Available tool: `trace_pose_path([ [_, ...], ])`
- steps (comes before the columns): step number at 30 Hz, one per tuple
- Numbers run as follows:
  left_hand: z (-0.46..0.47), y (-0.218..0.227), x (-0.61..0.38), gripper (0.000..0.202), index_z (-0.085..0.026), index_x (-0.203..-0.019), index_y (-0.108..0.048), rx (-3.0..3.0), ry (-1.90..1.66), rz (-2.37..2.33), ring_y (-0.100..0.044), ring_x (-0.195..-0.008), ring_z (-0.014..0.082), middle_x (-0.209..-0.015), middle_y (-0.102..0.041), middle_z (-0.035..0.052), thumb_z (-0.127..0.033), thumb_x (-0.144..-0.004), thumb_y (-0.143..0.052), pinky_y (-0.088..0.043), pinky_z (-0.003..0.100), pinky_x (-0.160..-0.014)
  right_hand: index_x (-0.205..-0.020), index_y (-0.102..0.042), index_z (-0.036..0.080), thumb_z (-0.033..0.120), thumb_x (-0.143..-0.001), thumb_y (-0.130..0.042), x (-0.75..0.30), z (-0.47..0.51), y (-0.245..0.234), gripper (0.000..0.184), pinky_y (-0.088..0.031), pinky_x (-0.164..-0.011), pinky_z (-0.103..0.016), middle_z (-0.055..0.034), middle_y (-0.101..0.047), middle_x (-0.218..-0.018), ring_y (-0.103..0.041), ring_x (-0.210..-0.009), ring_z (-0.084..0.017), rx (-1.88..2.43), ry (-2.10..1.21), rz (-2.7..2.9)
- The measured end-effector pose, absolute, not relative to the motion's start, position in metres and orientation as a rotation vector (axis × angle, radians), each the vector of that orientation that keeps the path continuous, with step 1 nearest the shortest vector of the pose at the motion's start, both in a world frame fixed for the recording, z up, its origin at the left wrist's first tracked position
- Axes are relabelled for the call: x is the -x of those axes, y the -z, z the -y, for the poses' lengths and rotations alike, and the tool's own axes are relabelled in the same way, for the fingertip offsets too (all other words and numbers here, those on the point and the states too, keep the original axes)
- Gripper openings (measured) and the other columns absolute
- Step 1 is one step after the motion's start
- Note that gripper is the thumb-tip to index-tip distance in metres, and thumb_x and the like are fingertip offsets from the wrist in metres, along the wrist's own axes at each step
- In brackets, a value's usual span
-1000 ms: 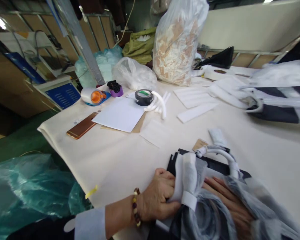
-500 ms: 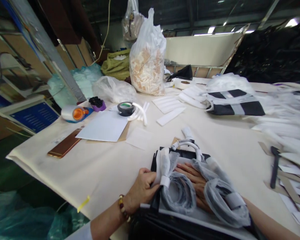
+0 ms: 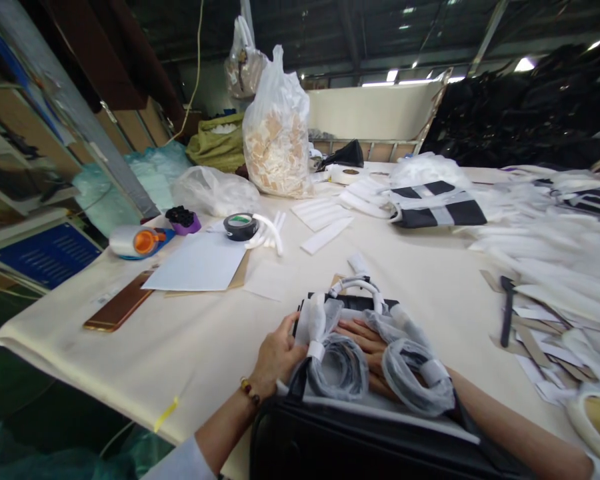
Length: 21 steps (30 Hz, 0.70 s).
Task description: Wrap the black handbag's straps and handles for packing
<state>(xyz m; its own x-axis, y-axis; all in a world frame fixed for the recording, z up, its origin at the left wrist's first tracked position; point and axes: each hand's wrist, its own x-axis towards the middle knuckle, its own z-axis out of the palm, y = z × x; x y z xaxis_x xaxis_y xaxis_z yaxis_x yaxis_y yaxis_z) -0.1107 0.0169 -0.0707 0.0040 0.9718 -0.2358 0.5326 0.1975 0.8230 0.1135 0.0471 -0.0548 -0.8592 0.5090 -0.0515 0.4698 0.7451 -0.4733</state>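
A black bag (image 3: 360, 440) with white trim lies at the table's near edge. Two coiled straps wrapped in clear plastic (image 3: 375, 360) rest on top of it, and a white handle (image 3: 357, 288) arches at its far end. My left hand (image 3: 276, 350) grips the bag's left edge beside a white paper-wrapped piece, fingers curled. My right hand (image 3: 367, 343) lies flat on the bag under the wrapped straps, fingers stretched out, partly hidden by the plastic.
On the cream table (image 3: 190, 340): a phone (image 3: 117, 308), a white sheet (image 3: 197, 263), black tape (image 3: 241, 225), an orange-capped roll (image 3: 137, 241), a big plastic bag of scraps (image 3: 276, 133), another black-and-white bag (image 3: 437, 208), and white strips and a dark tool (image 3: 505, 310) at right.
The camera has tilted up and back, showing more of the table and the right side. Both hands stay on the bag in much the same grip.
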Motion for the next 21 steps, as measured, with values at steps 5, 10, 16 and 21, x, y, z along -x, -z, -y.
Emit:
trace_pose_path([
  [5,-0.018,0.073,0.111,0.066,-0.012,-0.132,-0.033,-1.516,-0.642,-1.631,-0.032,-0.045,0.0107,-0.043,-0.025,-0.0103,-0.027,-0.07,-0.05,-0.024,0.021,-0.047,-0.13,-0.036,0.024,0.033,-0.085,-0.046,-0.131,-0.052,0.061,0.047,-0.012,-0.106,-0.043,-0.0032,-0.028,-0.139,-0.015,-0.129,-0.024,0.762,-0.845,2.838],
  [10,-0.018,0.076,0.113,0.069,-0.017,-0.135,-0.025,-1.559,-0.642,-1.613,-0.031,-0.044,0.0097,-0.045,-0.025,-0.0102,-0.027,-0.071,-0.049,-0.024,0.02,-0.047,-0.125,-0.042,0.03,0.038,-0.082,-0.051,-0.158,-0.041,0.057,0.045,-0.012,-0.104,-0.049,0.0007,-0.034,-0.137,-0.022,-0.128,-0.024,0.834,-0.875,2.614],
  [16,-0.018,0.074,0.116,0.049,-0.025,-0.124,-0.046,-1.764,-0.476,-1.65,-0.034,-0.043,0.0096,-0.044,-0.027,-0.0083,-0.032,-0.076,-0.046,-0.024,0.021,-0.048,-0.12,-0.053,0.026,0.036,-0.077,-0.057,-0.19,-0.022,0.042,0.044,-0.029,-0.102,-0.043,-0.0063,-0.046,-0.131,-0.033,-0.124,-0.027,1.133,-1.069,2.445],
  [21,-0.017,0.08,0.127,0.043,-0.025,-0.12,-0.051,-1.931,-0.399,-1.68,-0.031,-0.039,0.0087,-0.041,-0.024,-0.0085,-0.038,-0.08,-0.044,-0.026,0.02,-0.05,-0.108,-0.063,0.027,0.042,-0.083,-0.043,-0.194,-0.005,0.027,0.036,-0.019,-0.104,-0.046,-0.0069,-0.056,-0.12,-0.033,-0.124,-0.029,1.127,-1.205,2.325],
])
